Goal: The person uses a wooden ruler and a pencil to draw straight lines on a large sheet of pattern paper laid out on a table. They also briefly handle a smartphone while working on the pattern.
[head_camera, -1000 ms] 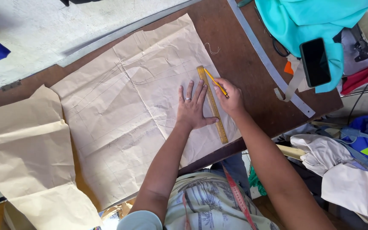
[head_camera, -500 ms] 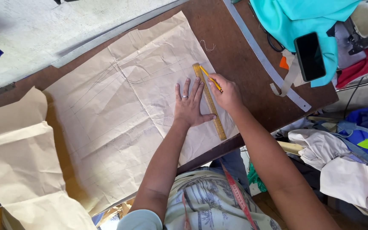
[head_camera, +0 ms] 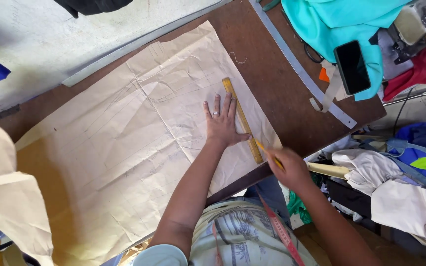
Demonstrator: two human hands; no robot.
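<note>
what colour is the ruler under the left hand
Yellow: the ruler lies on tan paper, pinned by the left hand. Head view shows it.

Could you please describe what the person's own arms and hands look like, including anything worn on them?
Both forearms are bare, with no sleeves reaching them and no watch or bracelet showing. The left hand wears a single silver-coloured ring on one finger. The right hand shows no ring or glove. Short, pale sleeve ends appear only near the shoulders.

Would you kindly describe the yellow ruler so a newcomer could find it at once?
On the brown table lies a large creased sheet of tan pattern paper. Near its right edge, the left hand presses down a narrow yellow ruler, the only straight yellow strip on the paper.
</note>
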